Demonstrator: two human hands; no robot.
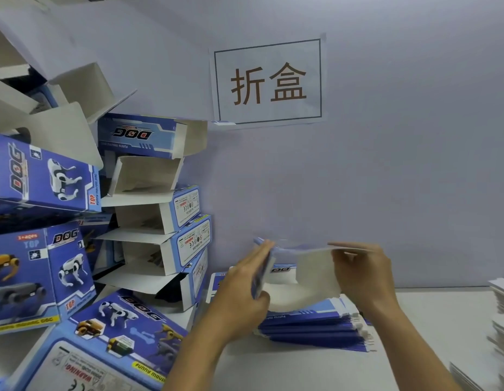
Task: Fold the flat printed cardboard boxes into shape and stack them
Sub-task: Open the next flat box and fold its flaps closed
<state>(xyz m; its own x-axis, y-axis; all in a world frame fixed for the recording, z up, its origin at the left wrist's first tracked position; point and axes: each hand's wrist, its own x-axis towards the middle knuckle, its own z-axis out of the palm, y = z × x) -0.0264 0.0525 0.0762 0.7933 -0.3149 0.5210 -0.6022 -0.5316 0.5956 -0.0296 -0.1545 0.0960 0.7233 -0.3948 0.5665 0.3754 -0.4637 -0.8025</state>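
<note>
Holding one flat box (pixel 301 273) between both hands: your left hand (pixel 245 280) grips its blue edge, right hand (pixel 363 273) pinches the top panel w/ thumb under, prob. to pull it open. Just below your grip, the flat stack (pixel 315 327) lies on the counter (pixel 428 334); folded boxes (pixel 172 238) piled left, within reach for stacking.

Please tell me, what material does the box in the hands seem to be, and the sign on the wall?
The blue printed box held by the left hand and right hand: thin cardboard, probably coated outside, with a plain matte greyish-white inside. The white wall sign: apparently ordinary paper, flat and matte, with printed characters.
</note>
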